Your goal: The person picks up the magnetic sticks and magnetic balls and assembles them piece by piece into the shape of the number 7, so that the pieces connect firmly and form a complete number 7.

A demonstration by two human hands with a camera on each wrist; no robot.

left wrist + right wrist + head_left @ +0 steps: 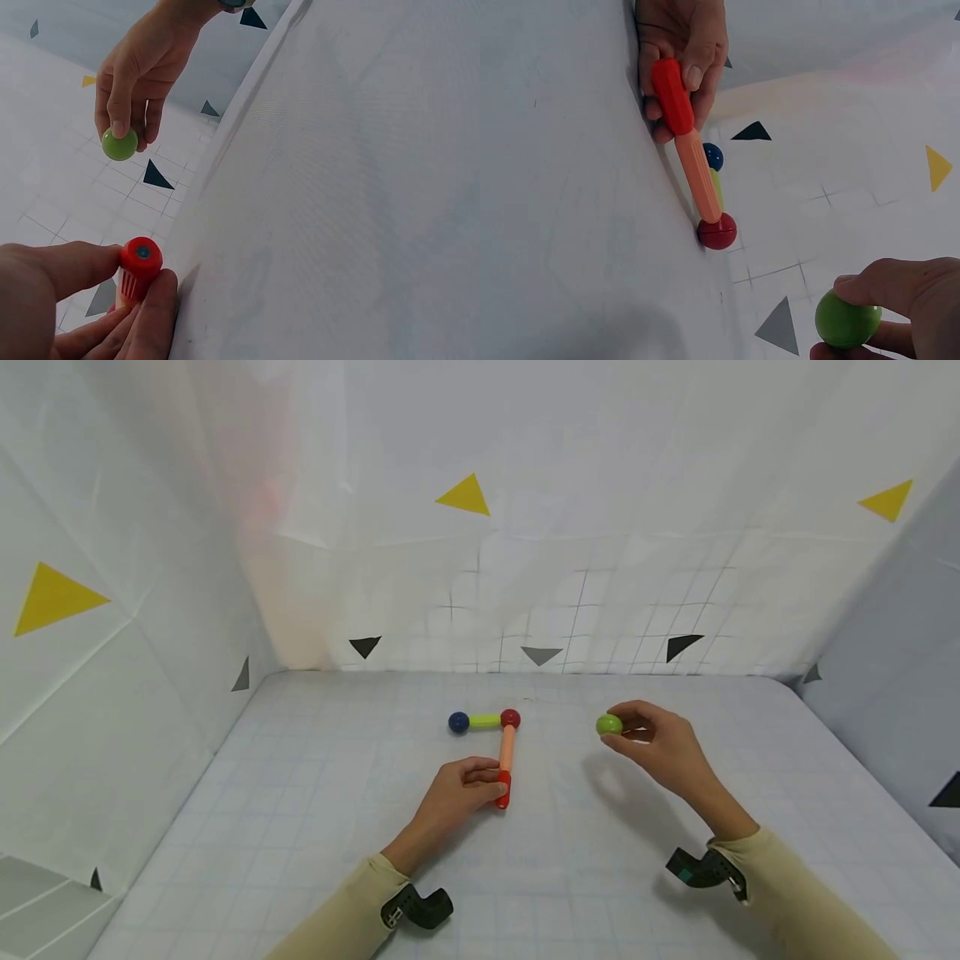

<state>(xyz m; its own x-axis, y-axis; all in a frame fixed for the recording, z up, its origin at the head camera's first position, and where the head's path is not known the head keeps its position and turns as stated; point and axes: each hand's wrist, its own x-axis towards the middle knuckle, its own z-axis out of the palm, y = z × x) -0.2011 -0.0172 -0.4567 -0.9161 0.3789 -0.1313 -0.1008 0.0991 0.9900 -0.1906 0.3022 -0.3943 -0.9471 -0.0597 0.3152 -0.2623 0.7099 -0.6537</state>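
My left hand (459, 789) pinches a red rod (503, 791) between thumb and fingers. End to end with it runs an orange rod (507, 748), which reaches a red ball (510, 719). From that ball a yellow-green rod (484, 721) goes left to a dark blue ball (458, 722), making an L shape. In the left wrist view, a small grey-blue disc shows in the near end of the red rod (141, 262). Off to the right, my right hand (660, 747) holds a green ball (609, 724) by thumb and fingertips, above the table and apart from the rods.
A pale gridded sheet covers the table (315, 843). White sheeting (637, 460) rises behind it and on both sides, marked with yellow, black and grey triangles. Dark wrist devices (417, 907) sit on both forearms.
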